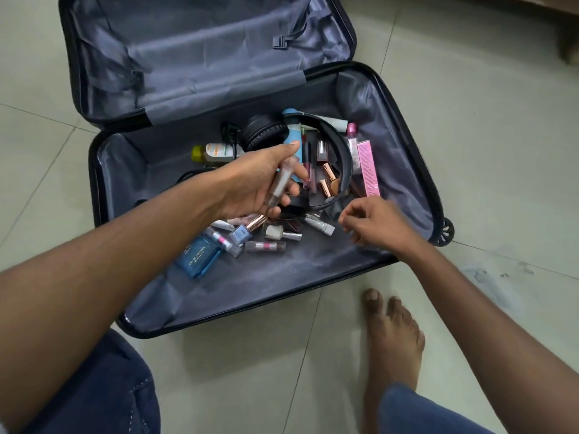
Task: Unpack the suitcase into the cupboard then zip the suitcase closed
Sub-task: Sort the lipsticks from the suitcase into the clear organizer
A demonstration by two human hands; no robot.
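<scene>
The left hand (260, 183) pinched a small clear tube (280, 183) in curled fingers. The right hand (372, 222), fingers loosely curled and holding nothing, hovered over the clutter at 3 o'clock. Advisable: gather several small items per trip (fewer cupboard runs). The suitcase (404, 120) lay open on the floor, grey-lined, cosmetics and headphones (313, 151) heaped centrally.

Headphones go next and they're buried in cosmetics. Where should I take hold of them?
Grip the headphones by the exposed band arching on the right, coming from above: it rises clear over the small tubes, while the ear cup is bulky. The right hand is nearest.
</scene>
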